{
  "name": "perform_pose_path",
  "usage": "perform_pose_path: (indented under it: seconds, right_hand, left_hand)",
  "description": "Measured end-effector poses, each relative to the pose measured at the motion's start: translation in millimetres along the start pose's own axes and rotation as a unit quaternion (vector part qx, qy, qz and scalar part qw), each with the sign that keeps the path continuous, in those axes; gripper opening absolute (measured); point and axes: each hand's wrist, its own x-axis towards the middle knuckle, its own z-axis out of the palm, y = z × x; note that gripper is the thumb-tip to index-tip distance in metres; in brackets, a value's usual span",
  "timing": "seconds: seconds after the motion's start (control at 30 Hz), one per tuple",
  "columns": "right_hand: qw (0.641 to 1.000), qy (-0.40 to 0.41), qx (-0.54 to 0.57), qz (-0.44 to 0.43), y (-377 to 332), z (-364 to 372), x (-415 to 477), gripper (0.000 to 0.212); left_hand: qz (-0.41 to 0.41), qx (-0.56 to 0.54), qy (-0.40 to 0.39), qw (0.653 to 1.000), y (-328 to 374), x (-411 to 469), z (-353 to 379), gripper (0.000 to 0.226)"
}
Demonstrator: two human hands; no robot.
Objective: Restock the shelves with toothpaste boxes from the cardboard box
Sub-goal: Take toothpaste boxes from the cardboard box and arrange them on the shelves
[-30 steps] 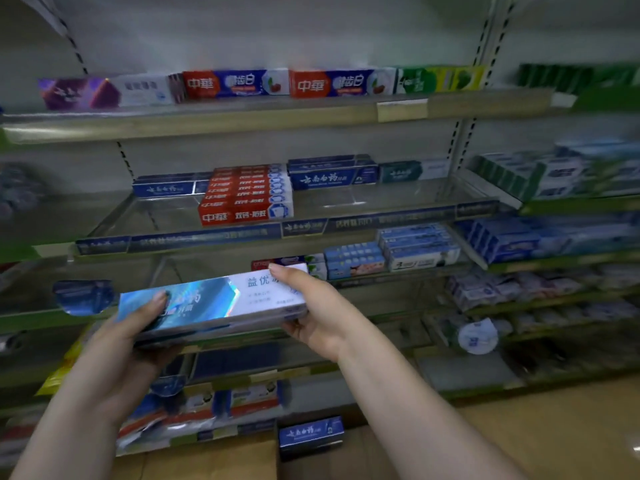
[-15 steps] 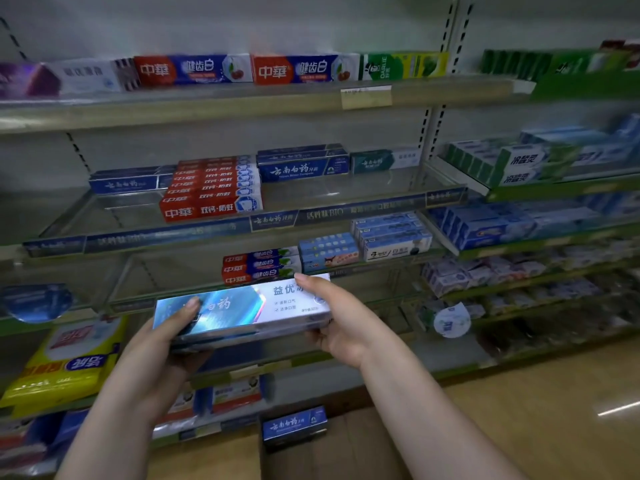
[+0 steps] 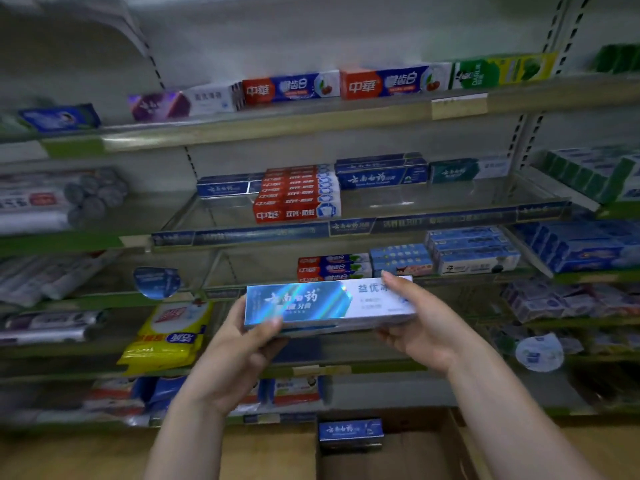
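A long blue-and-white toothpaste box [image 3: 311, 301] lies flat between both hands in front of the lower shelves. My left hand [image 3: 239, 351] grips its left end from below, thumb on the front face. My right hand [image 3: 422, 327] holds its right end, fingers over the top edge. Below, the open cardboard box [image 3: 270, 455] shows at the bottom, with a dark blue toothpaste box [image 3: 350, 430] standing in it. The glass shelf [image 3: 433, 202] above carries red boxes [image 3: 296, 195] and dark blue boxes [image 3: 381, 174].
The top shelf [image 3: 311, 123] holds red-and-blue, purple and green toothpaste boxes. The shelf behind my hands has red and light blue boxes [image 3: 401, 259]. A yellow pack [image 3: 169, 336] lies at lower left. More stocked shelves stand to the right [image 3: 581, 244].
The view has swung so the shelves sit further right and lower in frame. Both hands keep hold of the blue-and-white box, which has risen slightly toward the shelf with red and light blue boxes.
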Motion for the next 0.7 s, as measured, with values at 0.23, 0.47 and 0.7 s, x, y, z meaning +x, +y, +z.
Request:
perform_pose_path:
  seconds: [0.23,0.47,0.7]
  right_hand:
    - [0.993,-0.016,0.116,0.005,0,16,2,0.032]
    - [0.991,-0.018,0.133,-0.016,-4,29,2,0.032]
    - [0.999,-0.049,0.012,0.013,-5,40,1,0.038]
  left_hand:
    - [0.088,0.108,0.034,0.990,9,-5,-8,0.051]
    - [0.088,0.078,0.054,0.992,11,-5,-16,0.055]
    - [0.084,0.045,0.072,0.993,17,-2,-31,0.060]
